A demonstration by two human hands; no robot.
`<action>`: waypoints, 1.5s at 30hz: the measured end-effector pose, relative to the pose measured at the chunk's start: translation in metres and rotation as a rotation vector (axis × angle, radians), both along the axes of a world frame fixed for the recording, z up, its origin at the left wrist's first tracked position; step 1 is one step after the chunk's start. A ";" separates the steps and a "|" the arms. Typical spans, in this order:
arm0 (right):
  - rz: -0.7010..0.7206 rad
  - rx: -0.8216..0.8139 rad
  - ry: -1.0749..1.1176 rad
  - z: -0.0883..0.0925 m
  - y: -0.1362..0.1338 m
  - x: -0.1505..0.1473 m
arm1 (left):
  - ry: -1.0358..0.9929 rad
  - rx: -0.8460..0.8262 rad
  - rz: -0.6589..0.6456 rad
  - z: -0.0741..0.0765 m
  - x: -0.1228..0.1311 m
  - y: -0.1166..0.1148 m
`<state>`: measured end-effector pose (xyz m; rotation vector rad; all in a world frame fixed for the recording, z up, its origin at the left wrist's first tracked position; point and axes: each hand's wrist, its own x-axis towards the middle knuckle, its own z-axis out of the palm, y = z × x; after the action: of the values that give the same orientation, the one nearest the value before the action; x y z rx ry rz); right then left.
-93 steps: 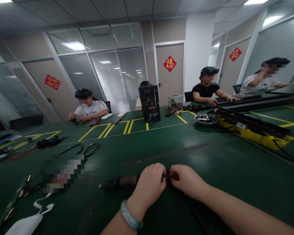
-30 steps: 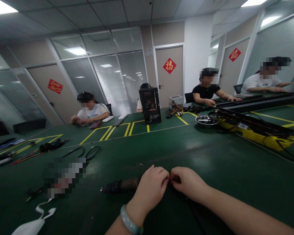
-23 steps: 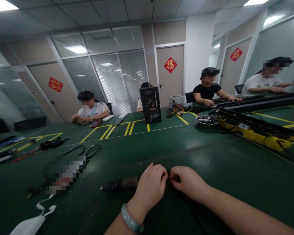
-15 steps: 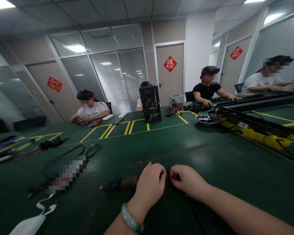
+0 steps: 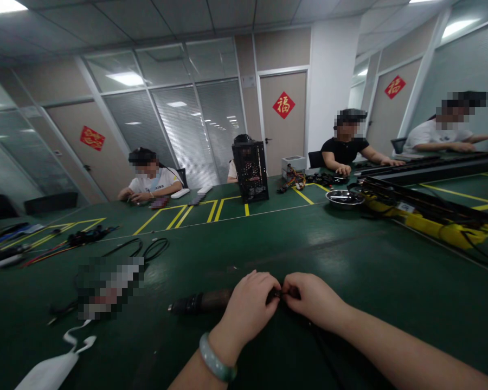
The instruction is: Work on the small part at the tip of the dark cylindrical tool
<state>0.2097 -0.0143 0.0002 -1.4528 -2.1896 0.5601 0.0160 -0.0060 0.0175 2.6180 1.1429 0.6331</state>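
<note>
My left hand (image 5: 247, 303) and my right hand (image 5: 311, 299) meet at the middle of the near table edge. Their fingertips pinch a small dark cable end (image 5: 282, 294) between them. A thick black cable (image 5: 201, 302) with a brown sleeved section lies to the left, passing behind my left hand. A thin black wire (image 5: 323, 346) runs down from the hands toward me. A pale green bangle (image 5: 215, 358) circles my left wrist.
The green work table (image 5: 350, 260) has yellow floor-style lines. Ahead stand a black computer case (image 5: 250, 170), a steel bowl (image 5: 345, 198) and a yellow fixture (image 5: 427, 227). Several co-workers sit beyond. Coiled cables (image 5: 154, 250) and a pixelated item (image 5: 109, 287) lie left.
My hands stay together on the cable end, with fingers shifting slightly. The whole view has tilted a little as my head moved.
</note>
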 end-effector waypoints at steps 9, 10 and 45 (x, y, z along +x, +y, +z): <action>0.015 0.002 0.026 0.001 0.002 0.002 | -0.014 -0.030 0.027 -0.006 -0.001 0.003; 0.008 -0.009 0.029 0.001 0.002 0.002 | -0.017 -0.037 0.030 -0.006 -0.001 0.003; -0.056 -0.114 0.171 -0.006 0.003 0.002 | 0.044 -0.038 0.125 -0.007 0.002 0.002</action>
<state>0.2120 -0.0114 -0.0059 -1.4607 -2.0070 0.7719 0.0183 -0.0038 0.0107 2.5558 1.3269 0.5735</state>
